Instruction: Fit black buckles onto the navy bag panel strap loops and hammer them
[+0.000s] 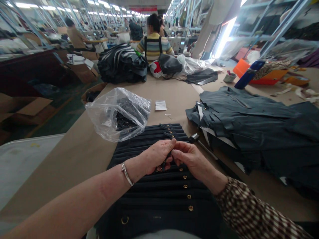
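Note:
Over a stack of overlapped black fabric pieces, my two hands meet fingertip to fingertip. My left hand, with a silver bangle at the wrist, curls closed around a small dark strip that shows partly between its fingers. Thumb and fingers of my right hand pinch together against the left fingertips; what they hold is too small and hidden to name. Gold zipper sliders line the right side of the stack. Two sliders at its far end carry short black pull tabs.
A clear plastic bag of black bits lies beyond the stack, near a small white packet. Dark garment pieces are heaped on the right. Farther off are a fabric pile, an orange box and a seated person.

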`<state>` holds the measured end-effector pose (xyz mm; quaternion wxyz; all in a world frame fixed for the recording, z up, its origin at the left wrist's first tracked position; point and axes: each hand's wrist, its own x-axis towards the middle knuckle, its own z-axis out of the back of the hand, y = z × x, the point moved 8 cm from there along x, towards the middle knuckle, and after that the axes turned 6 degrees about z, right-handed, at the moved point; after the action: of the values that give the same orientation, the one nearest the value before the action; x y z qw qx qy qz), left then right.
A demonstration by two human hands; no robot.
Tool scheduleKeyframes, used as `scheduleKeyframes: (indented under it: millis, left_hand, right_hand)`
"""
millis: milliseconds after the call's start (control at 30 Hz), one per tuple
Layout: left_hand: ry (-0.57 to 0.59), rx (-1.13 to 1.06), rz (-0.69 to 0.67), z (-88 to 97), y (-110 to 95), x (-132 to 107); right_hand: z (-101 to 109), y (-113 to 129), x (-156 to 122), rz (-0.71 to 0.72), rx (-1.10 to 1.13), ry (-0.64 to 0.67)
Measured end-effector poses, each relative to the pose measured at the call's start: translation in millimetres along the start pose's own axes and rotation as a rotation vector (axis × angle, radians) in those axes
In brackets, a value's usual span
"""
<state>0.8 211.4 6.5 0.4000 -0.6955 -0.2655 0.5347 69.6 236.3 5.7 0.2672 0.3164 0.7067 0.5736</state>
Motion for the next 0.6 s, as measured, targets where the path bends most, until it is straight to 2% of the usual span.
scheduleKeyframes:
  millis: [100, 200, 333, 500, 600]
  left_hand:
    - [0.014, -0.013, 0.016, -1.3, 0, 0]
    - [0.047, -0.052, 0.055, -2.3, 5, 0]
    - [-0.016, -0.047, 0.092, 5.1, 9, -3]
    - [-0.095, 0.252, 0.147, 8.8, 14, -3]
    - [-0.097, 0.465, 0.089, 4.7, 11, 1]
  right_hand:
    - [1, 1, 1, -0.017, 0.024, -0.023]
    - [10, 2, 0, -0.007, 0.076, -0.100]
    - [23, 0, -7, -0.023, 0.070, -0.145]
    - [33, -9, -24, -0.108, -0.021, -0.102]
    - [37, -11, -33, -0.076, -0.217, -0.023]
